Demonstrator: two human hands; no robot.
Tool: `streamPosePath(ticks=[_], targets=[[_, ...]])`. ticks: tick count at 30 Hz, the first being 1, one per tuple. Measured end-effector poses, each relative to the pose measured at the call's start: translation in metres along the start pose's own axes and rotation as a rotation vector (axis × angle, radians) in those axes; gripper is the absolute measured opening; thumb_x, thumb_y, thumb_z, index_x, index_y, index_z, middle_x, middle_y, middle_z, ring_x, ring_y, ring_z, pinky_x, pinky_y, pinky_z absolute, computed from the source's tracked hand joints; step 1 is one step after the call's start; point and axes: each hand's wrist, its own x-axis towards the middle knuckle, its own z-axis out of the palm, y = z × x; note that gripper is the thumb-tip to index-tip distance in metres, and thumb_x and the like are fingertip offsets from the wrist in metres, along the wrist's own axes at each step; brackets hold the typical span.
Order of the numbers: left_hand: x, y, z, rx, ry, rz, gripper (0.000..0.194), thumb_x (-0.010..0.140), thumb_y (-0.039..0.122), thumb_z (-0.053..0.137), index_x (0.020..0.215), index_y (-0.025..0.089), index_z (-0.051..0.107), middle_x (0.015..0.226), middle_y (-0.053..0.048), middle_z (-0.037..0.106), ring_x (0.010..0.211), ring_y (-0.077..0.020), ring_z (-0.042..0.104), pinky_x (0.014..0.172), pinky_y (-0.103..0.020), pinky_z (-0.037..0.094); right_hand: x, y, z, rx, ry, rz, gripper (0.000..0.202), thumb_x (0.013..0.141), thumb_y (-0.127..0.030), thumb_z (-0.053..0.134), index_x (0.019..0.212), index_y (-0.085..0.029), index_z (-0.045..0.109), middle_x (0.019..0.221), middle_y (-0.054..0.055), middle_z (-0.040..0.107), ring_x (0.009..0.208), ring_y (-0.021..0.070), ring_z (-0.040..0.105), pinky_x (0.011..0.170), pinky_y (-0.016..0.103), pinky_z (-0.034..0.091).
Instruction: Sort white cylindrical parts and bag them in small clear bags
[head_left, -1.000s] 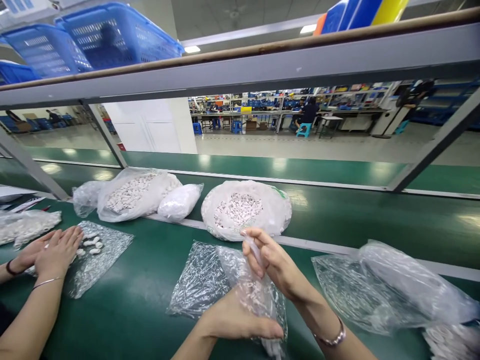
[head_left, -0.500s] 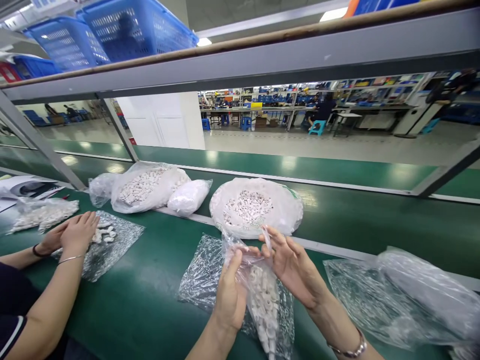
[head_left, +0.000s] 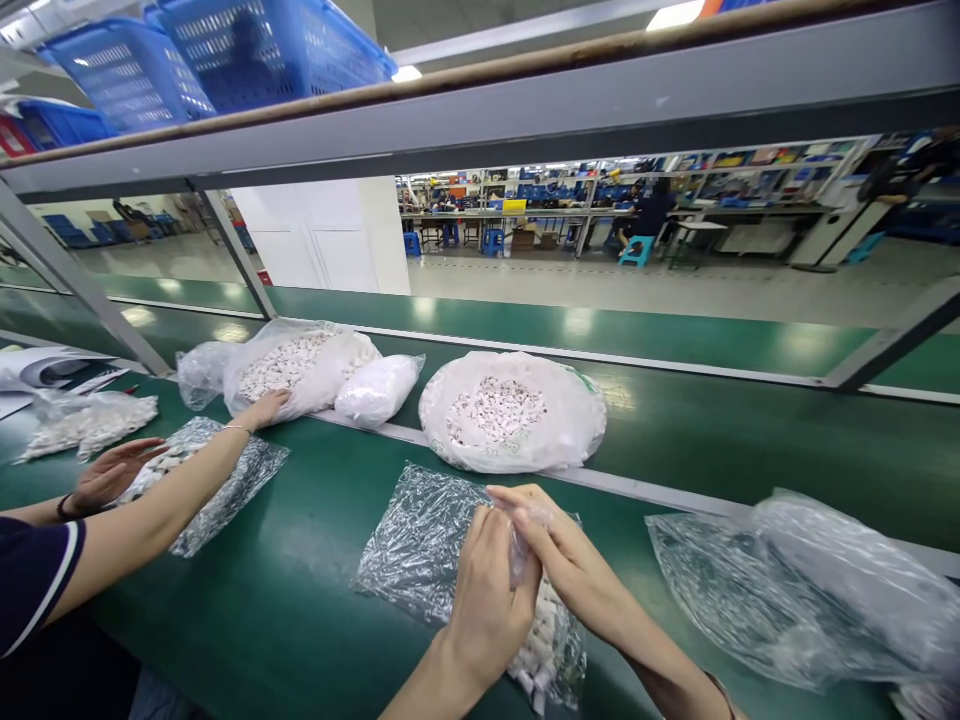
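Observation:
My left hand [head_left: 491, 585] is closed round the gathered neck of a clear plastic bag, its fingers curled. My right hand [head_left: 559, 545] presses against the bag's neck from the right, fingers bent over it and touching my left hand. Below them the bag of small white parts [head_left: 541, 640] lies on the bench, partly hidden by my hands. Under it is a flat crinkled clear plastic sheet [head_left: 416, 540]. Just behind my hands sits a large open bag [head_left: 499, 412] full of small white pieces.
At the left, a co-worker's hand [head_left: 266, 408] reaches to another open bag [head_left: 322, 350] of white pieces. A filled white bag [head_left: 381, 390] lies between the open bags. Clear plastic bags [head_left: 840, 590] lie at the right. A shelf beam [head_left: 480, 120] crosses above.
My hands have come together, and my left fingers have closed on the bag's neck. The co-worker's one hand has moved from the small parts to the open bag behind.

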Motion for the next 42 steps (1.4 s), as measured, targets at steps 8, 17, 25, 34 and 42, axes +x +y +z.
streamPosePath(ticks=[8,17,25,34,42], targets=[[0.009,-0.003,-0.022,-0.887,-0.137,-0.489,0.008,0.090,0.023,0.055,0.091,0.018,0.049,0.079,0.000,0.056,0.076,-0.0121,0.050,0.075,-0.024,0.038,-0.002,-0.004,-0.016,0.133,-0.121,-0.075,0.038,0.104,-0.038,0.029,0.099,-0.023,0.063,0.106,0.006,0.055,0.087,0.0168,0.057,0.083,0.033,0.049],[0.009,-0.009,-0.022,-0.828,-0.030,-0.481,0.018,0.089,0.028,0.058,0.103,0.019,0.051,0.071,0.003,0.056,0.070,-0.0120,0.052,0.071,-0.023,0.040,-0.014,0.018,-0.011,-1.233,0.054,-0.500,0.026,0.091,-0.010,0.043,0.104,-0.022,0.062,0.119,0.014,0.056,0.091,0.0267,0.054,0.070,0.039,0.046],[0.008,-0.021,-0.014,-0.812,0.012,-0.526,0.035,0.084,0.046,0.064,0.107,0.020,0.058,0.079,0.001,0.052,0.063,-0.0114,0.047,0.052,-0.022,0.046,-0.017,0.041,0.006,-1.347,0.201,-0.561,0.036,0.079,0.005,0.036,0.097,-0.013,0.061,0.087,0.011,0.056,0.074,0.0233,0.048,0.067,0.037,0.043],[0.010,-0.023,-0.019,-0.786,-0.107,-0.486,0.024,0.085,0.034,0.067,0.101,0.016,0.066,0.098,-0.006,0.063,0.089,-0.0153,0.057,0.079,-0.024,0.045,-0.024,0.044,-0.001,-1.075,0.172,-0.573,0.029,0.095,-0.006,0.038,0.112,-0.018,0.057,0.096,0.010,0.063,0.080,0.0209,0.055,0.069,0.035,0.046],[0.010,-0.038,-0.022,-0.624,0.061,-0.452,0.024,0.085,0.041,0.065,0.084,0.017,0.062,0.079,-0.001,0.057,0.071,-0.0122,0.051,0.064,-0.021,0.041,-0.035,0.038,0.000,-0.832,0.149,-0.542,0.015,0.094,-0.008,0.040,0.093,-0.020,0.048,0.082,0.005,0.057,0.074,0.0182,0.050,0.066,0.032,0.042]])
